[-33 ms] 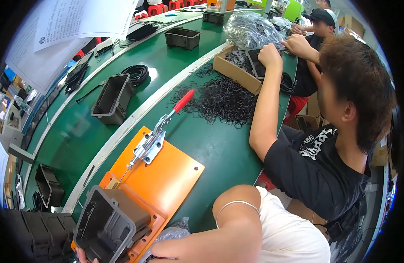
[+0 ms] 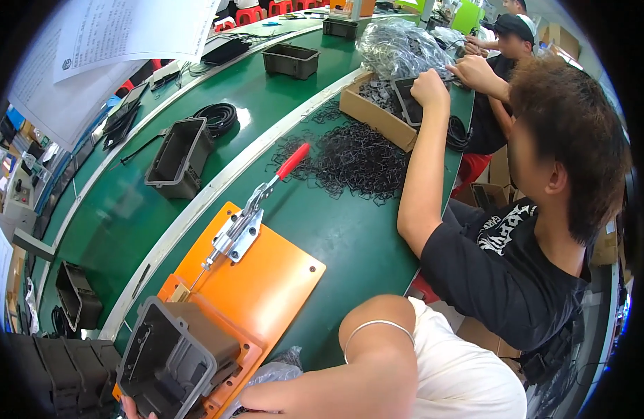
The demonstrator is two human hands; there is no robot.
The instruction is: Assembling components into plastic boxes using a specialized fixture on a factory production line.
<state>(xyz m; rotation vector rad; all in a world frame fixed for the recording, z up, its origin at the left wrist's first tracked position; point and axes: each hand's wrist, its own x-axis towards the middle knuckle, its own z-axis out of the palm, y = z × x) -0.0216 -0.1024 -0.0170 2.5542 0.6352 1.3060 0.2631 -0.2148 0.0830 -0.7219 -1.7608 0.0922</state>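
Observation:
A dark grey-brown plastic box (image 2: pixel 227 342) sits tilted in the orange fixture (image 2: pixel 294 258), its open mouth facing the lower left. Fingertips of my left hand (image 2: pixel 131 407) press on the box's lower left rim; the rest of that hand is cut off by the picture's lower edge. A toggle clamp (image 2: pixel 232 236) with a red handle is mounted on the fixture, and its rod points at the box. My right forearm (image 2: pixel 315 392) reaches in from the lower right, beside a clear plastic bag (image 2: pixel 283 366). The hand at its end is out of sight.
Black wire clips (image 2: pixel 360 160) lie heaped beyond the fixture, near a cardboard tray (image 2: pixel 378 112) of small parts. A co-worker (image 2: pixel 503 265) sits close on the right, arms over the table. More boxes (image 2: pixel 178 157) stand on the green belt; others (image 2: pixel 63 370) are stacked at lower left.

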